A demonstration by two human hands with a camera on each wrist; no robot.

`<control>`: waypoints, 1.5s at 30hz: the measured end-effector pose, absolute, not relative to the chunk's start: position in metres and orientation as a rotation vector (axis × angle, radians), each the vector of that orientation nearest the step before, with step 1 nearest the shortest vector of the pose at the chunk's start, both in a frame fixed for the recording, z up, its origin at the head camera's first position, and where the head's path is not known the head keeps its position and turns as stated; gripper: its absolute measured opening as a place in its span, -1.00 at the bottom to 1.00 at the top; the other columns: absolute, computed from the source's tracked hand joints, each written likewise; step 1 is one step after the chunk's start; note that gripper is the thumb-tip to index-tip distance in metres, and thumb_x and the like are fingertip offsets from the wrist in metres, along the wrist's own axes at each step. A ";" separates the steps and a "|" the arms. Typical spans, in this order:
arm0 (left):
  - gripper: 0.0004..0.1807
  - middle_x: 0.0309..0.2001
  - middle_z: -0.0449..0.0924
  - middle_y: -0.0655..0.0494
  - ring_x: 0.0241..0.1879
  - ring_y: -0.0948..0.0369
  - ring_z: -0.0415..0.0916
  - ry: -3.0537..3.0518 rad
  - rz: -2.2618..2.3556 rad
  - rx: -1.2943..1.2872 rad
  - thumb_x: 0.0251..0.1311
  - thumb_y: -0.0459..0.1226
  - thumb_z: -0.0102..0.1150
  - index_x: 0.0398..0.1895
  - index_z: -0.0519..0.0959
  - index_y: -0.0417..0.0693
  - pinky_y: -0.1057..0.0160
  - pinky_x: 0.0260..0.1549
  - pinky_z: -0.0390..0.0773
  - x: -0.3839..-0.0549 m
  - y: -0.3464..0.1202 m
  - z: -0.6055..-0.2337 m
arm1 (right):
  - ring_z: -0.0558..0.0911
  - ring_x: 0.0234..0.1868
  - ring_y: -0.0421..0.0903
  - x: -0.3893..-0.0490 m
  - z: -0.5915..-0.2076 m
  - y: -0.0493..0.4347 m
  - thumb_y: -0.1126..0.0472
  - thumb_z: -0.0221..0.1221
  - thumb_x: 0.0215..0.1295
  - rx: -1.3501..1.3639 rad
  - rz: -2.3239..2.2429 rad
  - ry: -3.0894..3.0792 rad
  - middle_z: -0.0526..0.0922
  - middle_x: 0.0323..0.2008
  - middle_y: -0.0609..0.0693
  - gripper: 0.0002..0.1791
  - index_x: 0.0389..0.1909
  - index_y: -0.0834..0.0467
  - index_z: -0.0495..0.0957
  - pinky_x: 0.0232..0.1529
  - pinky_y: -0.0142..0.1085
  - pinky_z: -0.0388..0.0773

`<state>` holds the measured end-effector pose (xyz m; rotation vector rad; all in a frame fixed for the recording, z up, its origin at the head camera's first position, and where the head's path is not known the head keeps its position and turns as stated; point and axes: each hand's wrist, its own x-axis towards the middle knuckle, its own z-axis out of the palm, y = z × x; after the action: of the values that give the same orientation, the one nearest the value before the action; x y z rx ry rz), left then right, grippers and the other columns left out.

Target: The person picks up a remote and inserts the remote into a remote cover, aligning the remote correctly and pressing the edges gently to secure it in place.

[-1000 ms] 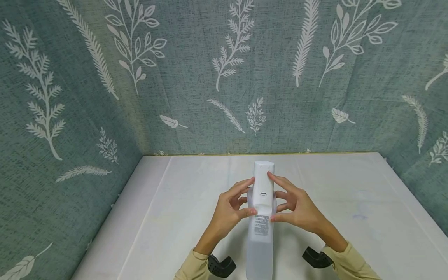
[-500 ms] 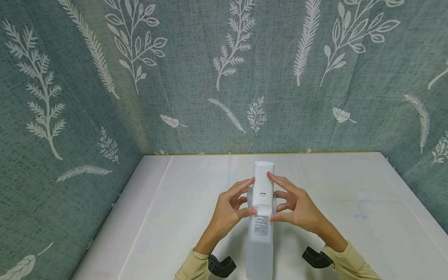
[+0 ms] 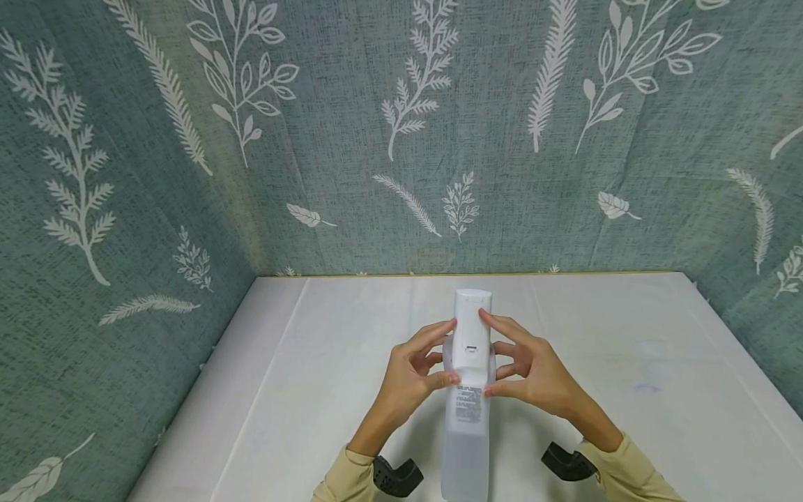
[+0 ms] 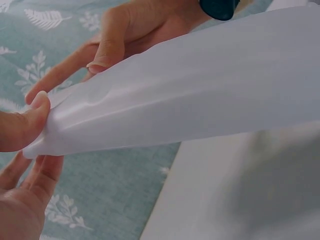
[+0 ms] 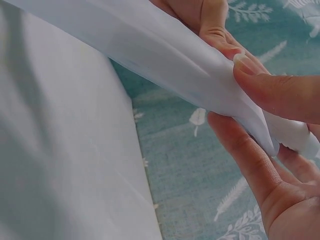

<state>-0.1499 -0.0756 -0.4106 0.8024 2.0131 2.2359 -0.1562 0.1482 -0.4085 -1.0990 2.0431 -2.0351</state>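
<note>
A long bottle (image 3: 465, 464) with a frosted white body stands out from the table's middle in the head view. Its white head (image 3: 472, 328) has a small dark slot, and grey print (image 3: 468, 404) runs below it. From the left, my left hand (image 3: 404, 380) pinches the bottle near the head with thumb and fingers. My right hand (image 3: 542, 376) grips it from the opposite side, index fingertip against the head. In the left wrist view the smooth bottle body (image 4: 200, 90) tapers toward the fingers. The right wrist view shows the body (image 5: 150, 50) between both hands; the head's far face is hidden.
A white table (image 3: 326, 362) lies under the hands, meeting green leaf-patterned cloth (image 3: 351, 139) at its back and sides. Black wrist devices sit on both sleeves, the left one (image 3: 398, 477) and the right one (image 3: 567, 461), close beside the bottle.
</note>
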 end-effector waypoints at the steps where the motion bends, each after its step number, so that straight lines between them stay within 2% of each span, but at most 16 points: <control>1: -0.23 0.26 0.36 -0.02 0.18 0.02 0.37 2.015 2.236 0.802 -0.12 -0.63 0.32 0.28 0.39 -0.20 0.08 0.07 0.49 -0.150 -0.076 -0.411 | 0.53 0.11 0.01 -0.156 -0.409 0.148 0.55 0.35 -0.08 -1.094 -2.035 2.044 0.16 0.36 0.15 0.03 0.44 0.23 0.06 -0.28 -0.06 0.64; 23: -0.27 0.24 0.39 0.03 0.18 0.06 0.38 2.027 2.230 0.754 -0.08 -0.57 0.34 0.27 0.42 -0.14 0.07 0.05 0.50 -0.150 -0.075 -0.412 | 0.53 0.11 0.04 -0.157 -0.410 0.149 0.58 0.34 -0.08 -1.116 -2.048 2.024 0.18 0.34 0.16 0.02 0.43 0.26 0.07 -0.30 -0.04 0.64; 45: -0.29 0.21 0.42 0.00 0.16 0.06 0.40 2.038 2.244 0.758 -0.09 -0.59 0.34 0.24 0.44 -0.18 0.08 0.02 0.51 -0.152 -0.072 -0.414 | 0.52 0.11 0.11 -0.156 -0.410 0.152 0.56 0.36 -0.09 -1.054 -2.030 2.067 0.21 0.32 0.19 0.01 0.43 0.22 0.11 -0.29 -0.07 0.65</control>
<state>-0.1516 -0.0719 -0.4142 0.7575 2.0377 2.2444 -0.1557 0.1516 -0.4098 -1.0541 2.0670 -2.0303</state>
